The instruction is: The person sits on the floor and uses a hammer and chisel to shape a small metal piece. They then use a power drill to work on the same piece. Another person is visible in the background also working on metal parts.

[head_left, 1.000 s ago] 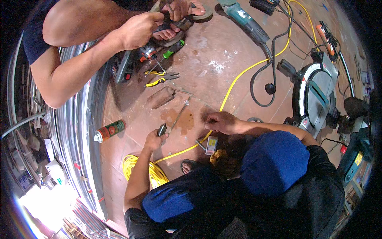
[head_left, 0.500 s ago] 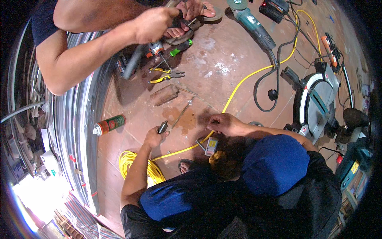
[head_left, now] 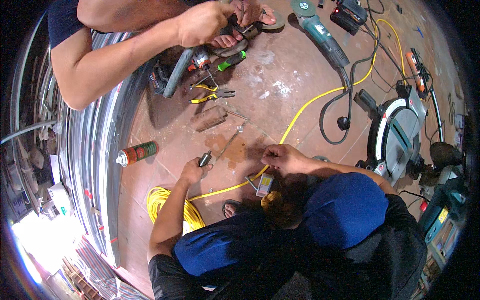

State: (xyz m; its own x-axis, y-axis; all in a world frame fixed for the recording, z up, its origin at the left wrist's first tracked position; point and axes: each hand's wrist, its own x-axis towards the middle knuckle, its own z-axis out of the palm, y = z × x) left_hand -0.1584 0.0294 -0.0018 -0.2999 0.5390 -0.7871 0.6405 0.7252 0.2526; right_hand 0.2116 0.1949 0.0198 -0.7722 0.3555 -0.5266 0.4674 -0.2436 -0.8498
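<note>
My left hand (head_left: 195, 171) is closed on a short dark metal cylinder (head_left: 205, 158) with a shiny end, held above the floor. Its exact kind is unclear. To the right, my right hand (head_left: 282, 158) has its fingers curled and pressed together over the yellow hose (head_left: 295, 120). Whatever is in those fingers, if anything, is too small or hidden to name. A small grey-and-yellow box (head_left: 265, 184) lies just below that hand, with a metal rod beside it. Between and beyond my hands, a thin rod (head_left: 230, 143) lies near a damp patch on the floor.
Across from me, another person's hand (head_left: 202, 23) works beside their foot. Pliers (head_left: 214, 95), a green-handled tool (head_left: 232, 61) and a spray can (head_left: 138, 153) lie about. An angle grinder (head_left: 320, 35), a mitre saw (head_left: 397, 130), metal profiles (head_left: 95, 150) and a coiled yellow hose (head_left: 172, 207) surround the area.
My hands have barely moved and keep the same grips. The view has shifted slightly. Across from me, the other person's hands and forearm have shifted a little.
</note>
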